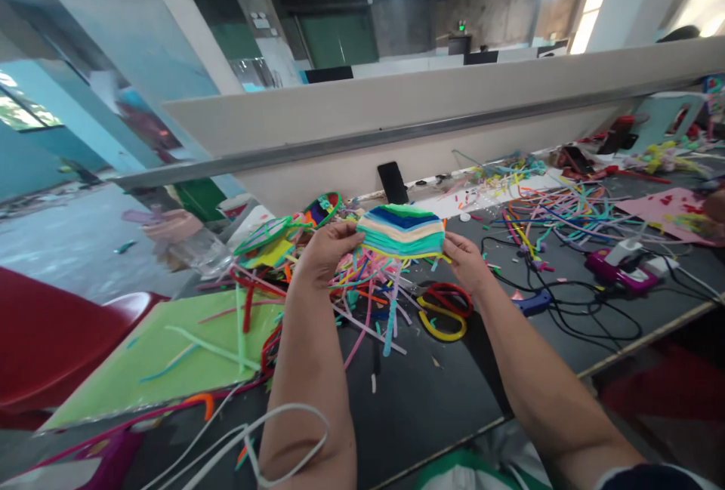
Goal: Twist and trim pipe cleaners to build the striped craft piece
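A flat panel of pipe cleaners [403,233], striped in green, blue, cream and turquoise with a yellow lower edge, is held up over the table. At its left edge my left hand [328,252] pinches it between thumb and fingers. My right hand [464,256] grips the opposite edge the same way. Below the panel lies a tangle of loose pipe cleaners [371,282], mostly pink, white and turquoise. Scissors with red and yellow handles [445,312] rest just under my right hand, their blades hidden.
A phone [392,183] leans against the low partition [419,112]. Black cables run around a blue-handled tool [532,303] and a purple power strip [623,271] at right. More pipe cleaners [566,211] lie behind. At left are a green sheet [164,354] and a red chair [62,331].
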Action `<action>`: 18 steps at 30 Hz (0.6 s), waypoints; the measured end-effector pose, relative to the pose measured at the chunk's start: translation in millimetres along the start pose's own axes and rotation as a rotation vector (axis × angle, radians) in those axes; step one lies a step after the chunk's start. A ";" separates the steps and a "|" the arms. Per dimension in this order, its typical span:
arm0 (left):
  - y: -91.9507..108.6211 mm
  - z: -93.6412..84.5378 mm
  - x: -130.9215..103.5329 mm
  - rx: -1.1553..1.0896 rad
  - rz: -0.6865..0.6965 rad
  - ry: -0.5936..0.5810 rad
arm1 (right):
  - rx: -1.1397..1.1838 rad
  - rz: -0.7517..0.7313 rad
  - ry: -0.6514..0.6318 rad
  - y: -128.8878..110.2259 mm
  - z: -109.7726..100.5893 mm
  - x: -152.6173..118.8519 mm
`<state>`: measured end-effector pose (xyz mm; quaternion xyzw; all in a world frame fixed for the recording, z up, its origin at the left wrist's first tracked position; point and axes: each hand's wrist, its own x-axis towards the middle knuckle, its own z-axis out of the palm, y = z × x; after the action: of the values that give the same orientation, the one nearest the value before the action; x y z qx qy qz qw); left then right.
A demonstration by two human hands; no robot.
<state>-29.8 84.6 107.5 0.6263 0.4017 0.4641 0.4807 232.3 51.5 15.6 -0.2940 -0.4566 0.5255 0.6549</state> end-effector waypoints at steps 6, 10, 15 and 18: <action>8.0 -5.7 -2.9 -0.215 0.038 0.080 | -0.034 -0.051 0.126 3.7 -1.3 1.8; 14.4 -7.0 -4.9 -0.340 0.060 0.155 | -0.238 -0.074 0.128 7.3 -1.2 0.7; 14.8 -10.8 -2.4 -0.467 0.105 0.189 | -0.386 -0.123 0.215 12.5 -2.9 2.2; 13.5 -17.6 -0.3 -0.575 0.182 0.287 | -0.334 -0.164 0.353 13.8 -8.2 4.0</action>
<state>-46.2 85.4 122.5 0.4266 0.2600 0.6829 0.5329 234.0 59.8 1.5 -0.4473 -0.4381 0.3284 0.7072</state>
